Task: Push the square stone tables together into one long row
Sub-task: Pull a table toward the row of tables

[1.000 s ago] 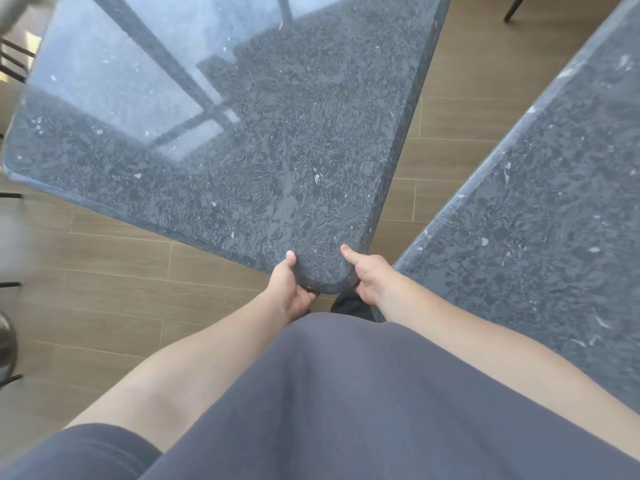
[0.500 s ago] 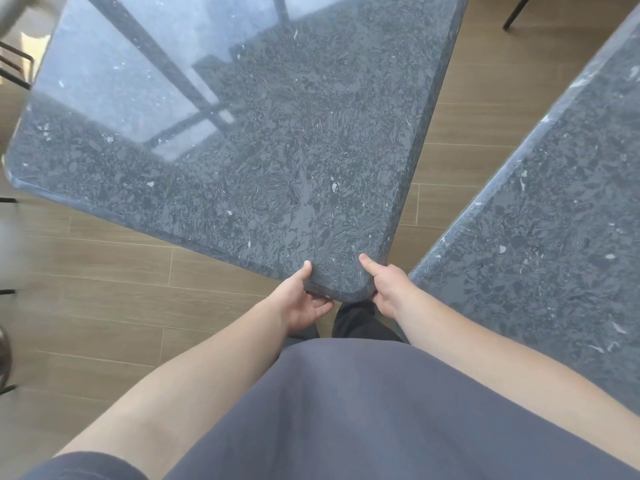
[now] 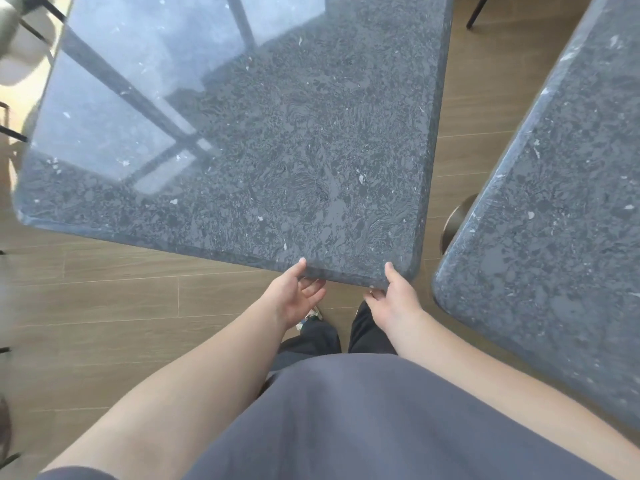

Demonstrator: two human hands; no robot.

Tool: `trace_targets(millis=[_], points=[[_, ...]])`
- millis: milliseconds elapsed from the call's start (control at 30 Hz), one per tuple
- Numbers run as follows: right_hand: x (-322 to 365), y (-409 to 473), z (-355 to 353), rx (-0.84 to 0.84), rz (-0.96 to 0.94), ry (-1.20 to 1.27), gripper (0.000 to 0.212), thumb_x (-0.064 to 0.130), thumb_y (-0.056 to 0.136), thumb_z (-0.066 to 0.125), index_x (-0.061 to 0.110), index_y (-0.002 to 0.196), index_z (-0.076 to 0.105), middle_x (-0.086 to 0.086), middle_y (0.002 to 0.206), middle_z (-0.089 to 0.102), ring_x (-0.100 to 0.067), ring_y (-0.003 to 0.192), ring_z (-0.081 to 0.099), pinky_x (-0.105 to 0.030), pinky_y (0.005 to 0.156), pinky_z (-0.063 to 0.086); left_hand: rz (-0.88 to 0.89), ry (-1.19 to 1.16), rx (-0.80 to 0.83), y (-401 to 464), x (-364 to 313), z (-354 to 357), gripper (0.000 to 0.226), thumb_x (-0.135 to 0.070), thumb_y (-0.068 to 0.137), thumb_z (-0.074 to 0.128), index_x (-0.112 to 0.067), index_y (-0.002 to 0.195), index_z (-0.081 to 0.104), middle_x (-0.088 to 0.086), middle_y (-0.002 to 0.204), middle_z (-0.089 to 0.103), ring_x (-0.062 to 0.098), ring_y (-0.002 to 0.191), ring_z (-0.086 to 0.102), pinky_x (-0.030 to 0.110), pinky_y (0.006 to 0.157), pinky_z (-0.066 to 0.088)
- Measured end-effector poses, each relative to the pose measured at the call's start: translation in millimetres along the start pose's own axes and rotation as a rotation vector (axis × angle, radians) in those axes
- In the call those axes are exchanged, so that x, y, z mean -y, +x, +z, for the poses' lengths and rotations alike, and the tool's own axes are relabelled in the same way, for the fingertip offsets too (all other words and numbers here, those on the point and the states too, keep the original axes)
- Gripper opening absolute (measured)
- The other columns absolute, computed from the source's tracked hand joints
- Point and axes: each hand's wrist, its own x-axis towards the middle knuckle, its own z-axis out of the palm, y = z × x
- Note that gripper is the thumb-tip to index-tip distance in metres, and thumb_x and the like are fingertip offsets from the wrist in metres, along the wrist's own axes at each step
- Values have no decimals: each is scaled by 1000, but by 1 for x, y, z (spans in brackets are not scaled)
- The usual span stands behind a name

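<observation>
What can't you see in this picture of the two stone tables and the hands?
- Left hand: most fingers curl under the held table, which hides them in the head view.
- Right hand: the same; only the thumb lies on top.
- Second table: its far and right parts are cut off by the picture's edge.
- Round base: mostly hidden under the second table.
- Feet: covered by the grey shirt.
</observation>
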Motion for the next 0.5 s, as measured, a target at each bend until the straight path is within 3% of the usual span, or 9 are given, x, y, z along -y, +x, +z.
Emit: trace_targets(millis=[67,133,200,333,433,500], points=[[-16,-6,7,70,52,100,40,26,100,63,12,136,53,-13,133,62,-28,117,63,-46,106,50,22,2,5,2,0,-2,37,-32,105,54,-6,131,54,16,136,59,32,129,55,44,113,42],[-24,-8,16,111,67,160,46,30,102,59,10,142,49,-14,136,61,-30,123,61,-47,112,45,29,-4,25,5,4,1,32,-33,105,55,-7,123,58,15,134,60,29,125,56,41,110,42],[-24,-6,23,109,65,201,48,31,102,58,9,143,48,-16,138,60,-32,125,60,-48,112,45,22,9,48,8,11,7,28,-33,104,56,-9,118,60,13,133,62,27,126,56,39,108,41],[-22,-2,24,99,81,225,49,30,103,57,5,143,47,-21,136,61,-36,122,62,-50,108,48,33,6,7,15,22,28,45,-25,102,61,0,138,52,17,140,61,28,127,60,42,112,43],[-23,1,19,110,79,209,49,28,103,57,2,143,47,-22,136,61,-38,121,63,-51,106,50,67,-33,-97,17,24,43,45,-21,101,63,3,138,52,22,135,63,35,121,64,46,102,53],[-20,2,20,111,85,218,46,26,103,58,2,141,48,-22,135,62,-39,119,63,-52,100,53,118,77,-211,18,27,52,44,-26,101,63,2,134,54,21,131,65,30,113,69,38,89,61]])
